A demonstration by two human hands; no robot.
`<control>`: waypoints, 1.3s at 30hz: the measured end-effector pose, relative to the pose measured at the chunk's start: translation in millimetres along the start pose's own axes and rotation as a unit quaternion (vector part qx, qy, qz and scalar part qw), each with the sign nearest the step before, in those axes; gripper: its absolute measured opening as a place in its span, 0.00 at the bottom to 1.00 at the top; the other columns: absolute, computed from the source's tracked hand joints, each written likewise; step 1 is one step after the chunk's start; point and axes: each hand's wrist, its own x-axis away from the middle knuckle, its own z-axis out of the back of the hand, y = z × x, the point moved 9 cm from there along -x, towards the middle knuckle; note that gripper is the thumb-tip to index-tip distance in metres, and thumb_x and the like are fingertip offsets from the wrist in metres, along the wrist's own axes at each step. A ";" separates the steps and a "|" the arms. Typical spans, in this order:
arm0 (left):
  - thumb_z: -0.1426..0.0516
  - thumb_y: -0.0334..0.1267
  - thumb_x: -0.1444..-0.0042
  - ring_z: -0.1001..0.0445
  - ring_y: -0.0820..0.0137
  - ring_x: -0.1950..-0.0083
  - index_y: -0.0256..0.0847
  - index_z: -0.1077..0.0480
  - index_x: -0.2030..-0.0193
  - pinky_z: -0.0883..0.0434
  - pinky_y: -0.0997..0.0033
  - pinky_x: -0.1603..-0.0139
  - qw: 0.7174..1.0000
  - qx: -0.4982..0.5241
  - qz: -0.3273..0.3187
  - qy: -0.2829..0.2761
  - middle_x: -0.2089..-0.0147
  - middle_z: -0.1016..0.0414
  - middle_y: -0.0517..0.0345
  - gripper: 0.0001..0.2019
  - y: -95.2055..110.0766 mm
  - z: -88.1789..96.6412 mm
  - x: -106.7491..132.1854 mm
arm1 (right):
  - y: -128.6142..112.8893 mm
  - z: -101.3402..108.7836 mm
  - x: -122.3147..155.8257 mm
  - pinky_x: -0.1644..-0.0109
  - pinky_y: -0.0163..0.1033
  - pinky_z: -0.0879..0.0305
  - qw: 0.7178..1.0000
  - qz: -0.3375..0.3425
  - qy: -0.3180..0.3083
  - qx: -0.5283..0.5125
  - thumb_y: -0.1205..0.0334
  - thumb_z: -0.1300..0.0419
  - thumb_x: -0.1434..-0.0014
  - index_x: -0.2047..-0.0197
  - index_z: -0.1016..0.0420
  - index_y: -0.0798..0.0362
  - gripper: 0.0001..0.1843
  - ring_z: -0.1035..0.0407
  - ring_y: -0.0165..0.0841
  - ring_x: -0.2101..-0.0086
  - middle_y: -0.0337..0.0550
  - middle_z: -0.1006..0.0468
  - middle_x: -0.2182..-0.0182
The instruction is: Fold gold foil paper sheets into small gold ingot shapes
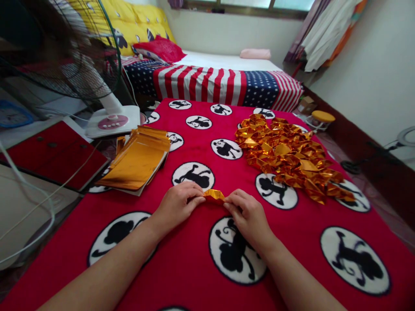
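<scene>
A small folded gold foil paper ingot (214, 195) is stretched between my two hands over the red cloth. My left hand (180, 201) pinches its left tip, thumb against fingers. Its right tip is pinched by my right hand (245, 210). Forward and to the left lies a stack of flat gold foil paper sheets (134, 157), with pale edges showing. A heap of folded gold foil ingots (285, 151) spreads over the cloth at the right, beyond my right hand.
The red cloth (181, 276) with black monkey figures in white circles covers the table. At the left stands a fan (112, 119), beside a dark red panel (55, 155) and white cables. Behind is a bed (210, 84); at the right, a yellow-topped stool (323, 116).
</scene>
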 end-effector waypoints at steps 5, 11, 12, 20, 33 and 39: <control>0.43 0.33 0.42 0.25 0.67 0.59 0.40 0.23 0.66 0.28 0.68 0.56 1.000 -0.020 0.013 0.020 0.62 0.22 0.53 0.06 1.5 1.5 -1.3 | 0.9 0.1 -2.4 0.63 0.36 0.41 1.000 -0.012 0.010 0.021 0.67 0.43 0.38 0.66 0.25 0.51 0.06 0.33 0.33 0.67 0.40 0.26 0.70; 0.41 0.31 0.45 0.25 0.68 0.63 0.40 0.25 0.69 0.29 0.68 0.59 0.998 -0.044 0.028 0.034 0.66 0.22 0.55 0.05 1.7 1.5 -3.5 | 3.6 2.1 -3.5 0.65 0.36 0.43 0.997 -0.051 0.026 0.048 0.67 0.41 0.41 0.66 0.28 0.50 0.03 0.32 0.33 0.68 0.38 0.24 0.70; 0.41 0.31 0.46 0.26 0.68 0.64 0.40 0.25 0.70 0.29 0.68 0.59 0.998 -0.047 0.034 0.033 0.67 0.22 0.55 0.04 0.8 1.3 -4.1 | 4.3 2.2 -3.5 0.66 0.36 0.44 0.997 -0.059 0.027 0.052 0.67 0.41 0.41 0.66 0.28 0.50 0.03 0.32 0.33 0.69 0.38 0.24 0.70; 0.40 0.31 0.47 0.26 0.69 0.66 0.40 0.25 0.72 0.31 0.70 0.62 0.997 -0.042 0.065 0.023 0.68 0.22 0.56 0.04 -7.1 0.2 -6.9 | 5.4 1.0 -3.0 0.66 0.37 0.45 0.994 -0.076 0.031 0.076 0.66 0.41 0.42 0.65 0.31 0.50 0.02 0.33 0.33 0.71 0.38 0.24 0.71; 0.42 0.35 0.43 0.29 0.69 0.65 0.40 0.28 0.71 0.34 0.70 0.62 0.993 -0.060 0.099 0.017 0.68 0.25 0.57 0.06 -11.2 -2.0 -6.2 | -2.3 2.5 -4.7 0.65 0.37 0.48 0.990 -0.071 0.046 0.116 0.66 0.44 0.41 0.68 0.30 0.51 0.04 0.34 0.32 0.71 0.39 0.25 0.72; 0.37 0.37 0.47 0.31 0.71 0.68 0.39 0.32 0.72 0.37 0.72 0.67 0.989 -0.076 0.122 0.032 0.69 0.28 0.60 0.08 -16.5 0.0 -5.8 | -4.8 1.8 -6.1 0.66 0.37 0.50 0.983 -0.075 0.050 0.158 0.67 0.43 0.42 0.69 0.32 0.51 0.04 0.35 0.32 0.72 0.38 0.26 0.73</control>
